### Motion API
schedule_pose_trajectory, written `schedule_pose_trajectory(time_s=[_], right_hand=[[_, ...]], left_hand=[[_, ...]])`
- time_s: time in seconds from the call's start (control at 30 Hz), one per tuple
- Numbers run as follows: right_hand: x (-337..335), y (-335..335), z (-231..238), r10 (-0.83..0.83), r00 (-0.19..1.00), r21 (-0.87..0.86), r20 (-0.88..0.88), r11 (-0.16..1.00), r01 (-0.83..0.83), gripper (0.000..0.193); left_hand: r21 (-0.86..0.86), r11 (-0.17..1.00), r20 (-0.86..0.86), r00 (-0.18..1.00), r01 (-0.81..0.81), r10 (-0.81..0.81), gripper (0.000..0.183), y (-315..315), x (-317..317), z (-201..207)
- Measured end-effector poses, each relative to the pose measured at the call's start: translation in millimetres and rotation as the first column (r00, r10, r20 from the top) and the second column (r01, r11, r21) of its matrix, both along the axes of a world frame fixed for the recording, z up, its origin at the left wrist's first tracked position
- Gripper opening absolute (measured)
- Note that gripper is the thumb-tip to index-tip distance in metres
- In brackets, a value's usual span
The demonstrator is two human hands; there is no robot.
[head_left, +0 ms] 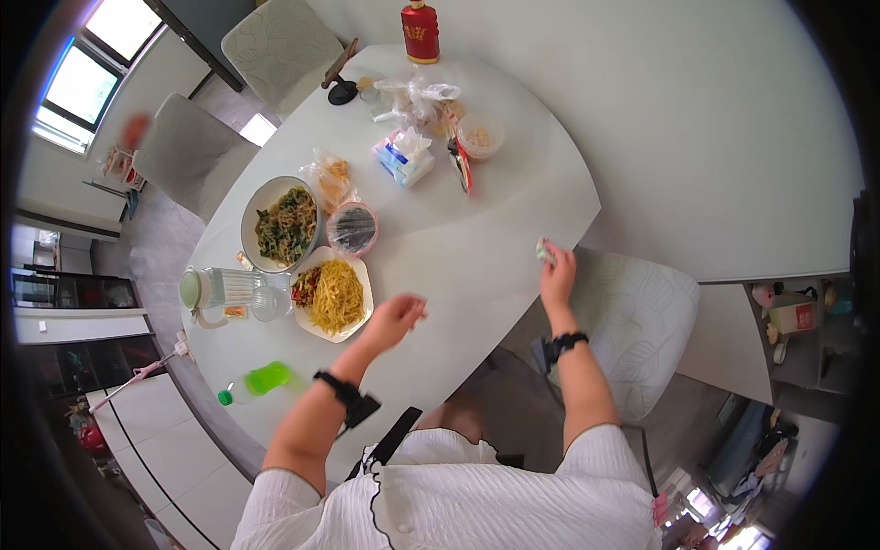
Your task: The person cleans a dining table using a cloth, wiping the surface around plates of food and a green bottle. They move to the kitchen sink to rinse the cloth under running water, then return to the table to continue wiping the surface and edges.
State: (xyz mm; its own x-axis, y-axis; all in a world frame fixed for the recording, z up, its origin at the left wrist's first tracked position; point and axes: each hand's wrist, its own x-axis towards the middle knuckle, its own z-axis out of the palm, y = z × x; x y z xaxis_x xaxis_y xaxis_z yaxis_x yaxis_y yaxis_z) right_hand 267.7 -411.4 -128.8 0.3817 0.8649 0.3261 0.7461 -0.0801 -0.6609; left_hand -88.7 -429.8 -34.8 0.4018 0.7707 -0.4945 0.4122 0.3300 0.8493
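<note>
My right hand [557, 275] is out over the right edge of the table, its fingers closed on a small white-and-green thing [543, 251]. It could be a crumpled wrapper, but it is too small to tell. Over the near middle of the table, my left hand [396, 323] has its fingers curled in, and nothing shows in them. Closest to the left hand is a white square plate [365, 316] of yellow shredded food [335, 295]. Behind that plate sit a pink-rimmed bowl [353, 229] under clear wrap and a large round bowl [249, 225] of noodles and greens [286, 225].
On the left stand a glass pitcher [225, 287] and a glass cup [266, 304]. A green drink bottle [266, 378] lies near the left edge. Farther back are a tissue pack [403, 160], a plastic tub [480, 136], plastic bags [417, 101] and a red bottle [421, 35]. A chair [632, 321] stands right.
</note>
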Motion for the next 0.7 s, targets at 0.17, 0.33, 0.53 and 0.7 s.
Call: schedule_pose_trajectory(time_s=[0.17, 0.33, 0.53, 0.7], right_hand=[[-55.9, -16.0, -17.9, 0.085, 0.982, -0.240, 0.171, 0.970, -0.043, 0.046], [-199.1, -124.4, -14.3, 0.500, 0.852, -0.268, -0.159, 0.808, -0.524, 0.046], [-94.9, -26.1, 2.0, 0.206, 0.978, -0.035, 0.009, 0.978, -0.206, 0.037], [32.5, 46.4, -35.3, -0.110, 0.973, -0.128, 0.203, 0.982, 0.138, 0.041]], left_hand=[[-0.195, 0.916, -0.183, 0.931, -0.350, 0.316, 0.022, -152.8, -107.3, -15.0], [-0.221, 0.763, -0.348, 0.780, -0.608, 0.520, 0.023, -221.0, -152.8, -3.9], [-0.168, 0.703, -0.345, 0.709, -0.691, 0.615, 0.023, -268.2, -186.0, 18.3], [-0.059, 0.706, -0.394, 0.666, -0.706, 0.633, 0.020, -261.1, -195.5, 12.5]])
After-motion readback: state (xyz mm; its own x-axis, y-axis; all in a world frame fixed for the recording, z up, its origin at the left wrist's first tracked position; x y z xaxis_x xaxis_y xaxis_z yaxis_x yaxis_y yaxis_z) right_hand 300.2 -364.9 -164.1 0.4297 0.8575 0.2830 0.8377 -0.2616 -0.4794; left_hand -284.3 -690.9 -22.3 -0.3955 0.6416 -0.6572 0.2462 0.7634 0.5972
